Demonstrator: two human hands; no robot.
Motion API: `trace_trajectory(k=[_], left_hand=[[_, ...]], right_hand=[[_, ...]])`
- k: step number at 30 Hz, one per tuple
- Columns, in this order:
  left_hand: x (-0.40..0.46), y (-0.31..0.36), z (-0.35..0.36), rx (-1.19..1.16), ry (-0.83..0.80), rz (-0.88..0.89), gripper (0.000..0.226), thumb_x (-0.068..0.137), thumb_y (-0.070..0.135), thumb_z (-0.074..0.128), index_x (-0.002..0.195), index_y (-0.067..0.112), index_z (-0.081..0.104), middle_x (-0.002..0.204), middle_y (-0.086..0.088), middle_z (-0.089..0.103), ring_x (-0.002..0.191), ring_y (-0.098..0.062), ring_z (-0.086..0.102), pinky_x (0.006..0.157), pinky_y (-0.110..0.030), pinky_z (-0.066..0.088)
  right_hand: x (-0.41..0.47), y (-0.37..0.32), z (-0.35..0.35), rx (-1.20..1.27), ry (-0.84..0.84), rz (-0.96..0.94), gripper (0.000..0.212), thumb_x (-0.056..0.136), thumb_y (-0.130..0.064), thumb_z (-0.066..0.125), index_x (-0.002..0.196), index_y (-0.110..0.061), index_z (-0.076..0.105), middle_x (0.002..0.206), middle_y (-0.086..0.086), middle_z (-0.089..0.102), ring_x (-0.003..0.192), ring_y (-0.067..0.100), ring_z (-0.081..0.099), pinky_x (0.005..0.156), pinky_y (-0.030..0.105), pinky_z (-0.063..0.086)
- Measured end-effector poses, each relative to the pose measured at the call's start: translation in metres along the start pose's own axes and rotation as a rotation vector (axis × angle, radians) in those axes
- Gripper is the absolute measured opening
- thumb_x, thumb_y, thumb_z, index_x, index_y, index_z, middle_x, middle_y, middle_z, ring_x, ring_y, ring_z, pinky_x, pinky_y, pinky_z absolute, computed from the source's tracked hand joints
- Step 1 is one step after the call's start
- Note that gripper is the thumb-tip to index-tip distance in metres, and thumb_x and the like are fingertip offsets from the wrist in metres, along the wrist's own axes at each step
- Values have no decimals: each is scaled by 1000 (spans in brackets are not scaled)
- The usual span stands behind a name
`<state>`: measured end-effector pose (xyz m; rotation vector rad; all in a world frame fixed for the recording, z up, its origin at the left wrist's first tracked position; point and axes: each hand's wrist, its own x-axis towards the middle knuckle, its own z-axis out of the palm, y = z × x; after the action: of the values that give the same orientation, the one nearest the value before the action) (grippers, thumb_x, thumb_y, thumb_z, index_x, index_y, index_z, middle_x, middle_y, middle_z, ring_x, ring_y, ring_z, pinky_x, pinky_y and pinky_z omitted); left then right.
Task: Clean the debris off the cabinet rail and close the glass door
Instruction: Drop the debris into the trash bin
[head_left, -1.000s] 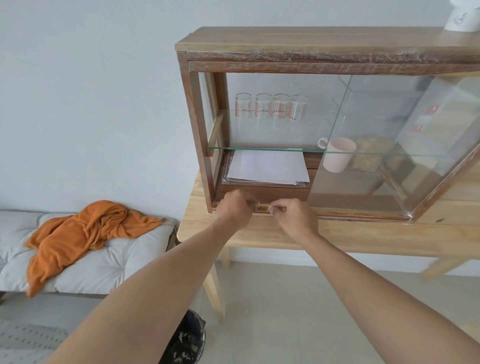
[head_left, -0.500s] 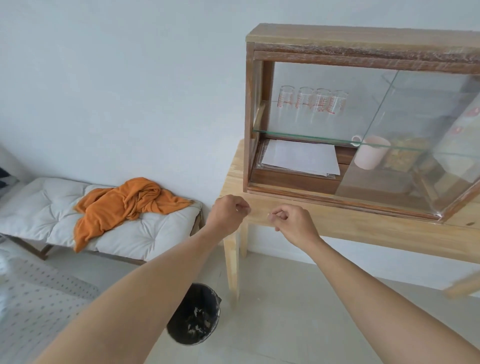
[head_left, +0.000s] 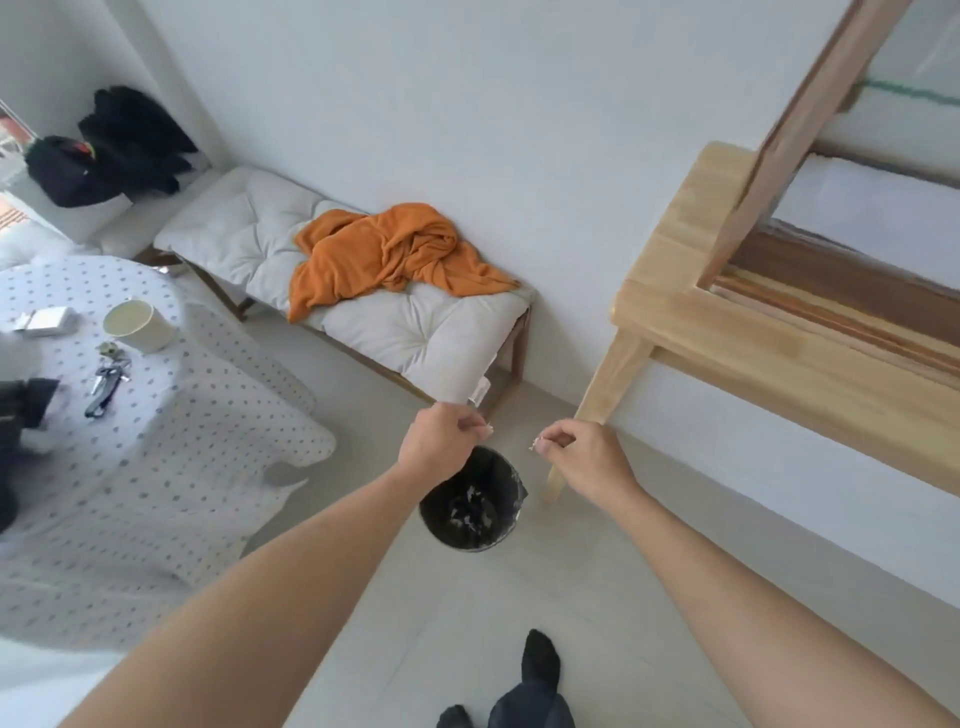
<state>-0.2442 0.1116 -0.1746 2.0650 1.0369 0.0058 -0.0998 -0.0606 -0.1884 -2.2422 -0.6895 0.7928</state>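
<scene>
My left hand (head_left: 440, 439) pinches a small pale bit of debris (head_left: 487, 427) between thumb and fingers, held just above the black trash bin (head_left: 471, 501) on the floor. My right hand (head_left: 581, 453) pinches another tiny bit of debris (head_left: 535, 443), a little right of the bin's rim. The wooden cabinet (head_left: 769, 156) stands at the far right on a light wooden table (head_left: 727, 332); only its left post and the bottom rail (head_left: 831, 317) show. The glass door is out of view.
A cushioned bench (head_left: 395, 322) with an orange cloth (head_left: 384, 254) stands against the wall left of the table. A dotted tablecloth (head_left: 156, 415) with a cup and keys covers a table at the left. The table leg (head_left: 597, 410) is close to my right hand. My socked foot (head_left: 540, 660) is below.
Both hands left the cabinet rail and dropped down and left to the bin, each still pinched shut on debris. My view swung down to the floor.
</scene>
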Motion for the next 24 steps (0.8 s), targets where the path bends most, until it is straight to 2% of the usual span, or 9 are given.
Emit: trace_trajectory(k=[2, 5, 9, 11, 13, 15, 18, 21, 24], left_hand=[[8, -34, 17, 9, 2, -85, 8, 91, 36, 73, 85, 32, 76, 89, 14, 70, 82, -9, 63, 69, -29, 48], [24, -81, 48, 3, 1, -205, 10, 92, 37, 72, 82, 34, 73, 82, 19, 64, 74, -3, 60, 58, -24, 44], [48, -131, 92, 21, 24, -317, 16, 92, 34, 70, 76, 34, 71, 79, 18, 65, 74, -8, 61, 66, -29, 49], [61, -152, 112, 51, 26, -353, 16, 94, 34, 69, 78, 34, 71, 80, 15, 66, 72, -9, 61, 66, -30, 51], [74, -170, 127, 72, 29, -380, 12, 95, 35, 68, 84, 33, 73, 86, 10, 70, 76, -15, 64, 69, -33, 55], [86, -187, 139, 90, 6, -408, 8, 95, 35, 66, 97, 32, 74, 96, 7, 73, 82, -19, 66, 74, -36, 57], [98, -208, 148, 105, -84, -435, 37, 94, 33, 67, 130, 27, 63, 117, 1, 71, 101, -24, 67, 79, -34, 53], [95, -215, 142, 129, -100, -432, 45, 95, 32, 66, 138, 23, 58, 124, -3, 68, 111, -27, 64, 90, -41, 54], [83, -203, 117, 166, -101, -414, 43, 97, 31, 63, 138, 21, 57, 125, -3, 67, 109, -26, 65, 84, -37, 53]], right_hand=[[20, 17, 28, -46, -59, 18, 8, 88, -36, 77, 81, -33, 77, 80, -17, 75, 80, 1, 70, 72, 29, 54], [51, 46, 68, -125, -159, 43, 7, 89, -37, 76, 83, -32, 77, 79, -17, 74, 78, 6, 70, 66, 27, 50], [94, 81, 116, -196, -258, 47, 12, 91, -37, 75, 79, -37, 73, 81, -18, 74, 81, 10, 71, 69, 29, 53], [115, 96, 141, -229, -290, 45, 9, 92, -39, 74, 83, -35, 74, 84, -16, 75, 83, 13, 72, 69, 30, 52], [134, 109, 164, -255, -328, 40, 8, 93, -41, 73, 93, -34, 76, 88, -14, 76, 88, 17, 73, 73, 31, 53], [149, 120, 185, -269, -371, 42, 21, 93, -40, 72, 111, -31, 77, 92, -11, 77, 95, 20, 73, 83, 34, 57], [161, 131, 206, -303, -433, 32, 49, 94, -40, 72, 141, -29, 64, 99, -12, 76, 101, 19, 71, 88, 37, 54], [158, 133, 207, -326, -423, 40, 56, 93, -42, 72, 147, -30, 59, 107, -14, 73, 100, 18, 69, 84, 36, 51], [138, 116, 188, -330, -408, 56, 55, 93, -46, 70, 145, -32, 60, 115, -13, 73, 103, 19, 70, 88, 37, 54]])
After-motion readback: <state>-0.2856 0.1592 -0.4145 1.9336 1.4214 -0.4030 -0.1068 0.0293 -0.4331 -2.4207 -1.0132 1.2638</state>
